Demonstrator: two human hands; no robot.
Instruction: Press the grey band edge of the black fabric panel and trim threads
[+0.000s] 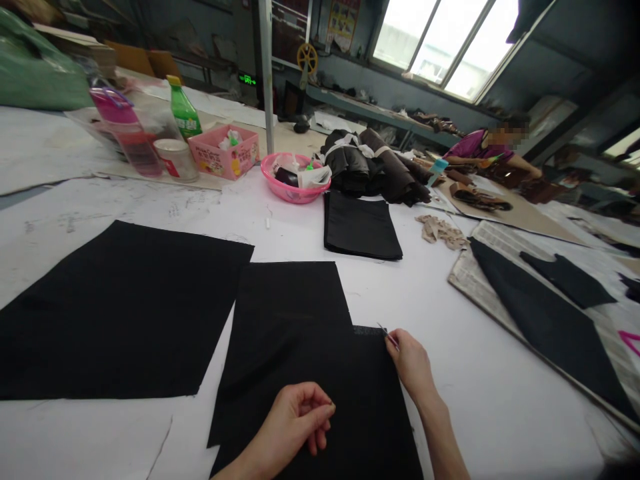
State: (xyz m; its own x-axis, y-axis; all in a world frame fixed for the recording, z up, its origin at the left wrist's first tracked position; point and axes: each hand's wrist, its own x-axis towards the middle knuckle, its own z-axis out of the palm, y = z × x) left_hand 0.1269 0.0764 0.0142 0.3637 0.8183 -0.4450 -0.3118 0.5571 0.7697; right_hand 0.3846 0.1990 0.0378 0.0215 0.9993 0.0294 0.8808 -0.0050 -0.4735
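Black fabric panels (pixel 293 293) overlap on the white tabletop in front of me. Above the nearer panel (pixel 360 393) is my left hand (pixel 300 420), its fingers curled and the thumb against the index finger; whatever may be in that pinch is too small to make out. My right hand (pixel 410 363) is at that panel's upper right corner, closed round a thin pointed tool (pixel 389 335) whose exact kind I cannot tell. A dark grey speckled strip (pixel 369 330) runs along the panel's top edge beside the tool tip.
Another black panel (pixel 125 313) lies at left. Farther back are a black fabric stack (pixel 361 227), a pink basket (pixel 295 193), a pink box (pixel 225 153), a green bottle (pixel 184 110) and dark rolls (pixel 370 163). A board (pixel 463 273) bears cut pieces at right. Someone in purple (pixel 467 145) works beyond.
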